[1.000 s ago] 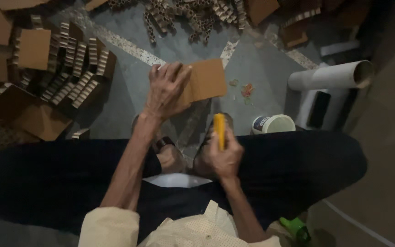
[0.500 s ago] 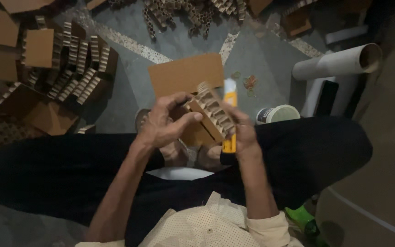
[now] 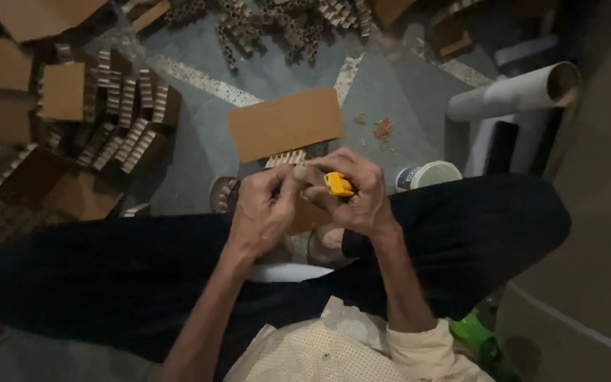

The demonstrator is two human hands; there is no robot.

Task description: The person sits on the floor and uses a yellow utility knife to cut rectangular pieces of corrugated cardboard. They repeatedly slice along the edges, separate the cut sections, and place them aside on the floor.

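Where the floor (image 3: pixel 199 152) shows at far left, flat cardboard squares (image 3: pixel 63 90) lie among rows of cut corrugated strips (image 3: pixel 132 117), some stacked on edge. Farther up, a loose heap of short cardboard tubes (image 3: pixel 263 21) spreads along the top. Near the middle, a cardboard sheet (image 3: pixel 286 122) is held up over the lap, a ridged strip (image 3: pixel 288 158) showing just under its lower edge. The left hand (image 3: pixel 266 209) is closed on the bottom of that piece, fingers curled on it. Touching it from the other side, the right hand (image 3: pixel 362 194) is clenched around a yellow tool (image 3: pixel 338 184), whose tip sits against the cardboard between the two hands. Below them, dark trousers (image 3: pixel 107 283) cover crossed legs, and a sandalled foot (image 3: pixel 224 194) peeks out just left of the left hand. Right of the hands, a small round tub (image 3: pixel 429 173) stands on the floor beside the knee. Beyond it a large pale tube (image 3: pixel 510 92) lies on its side, and a green object (image 3: pixel 475 332) lies at the lower right.
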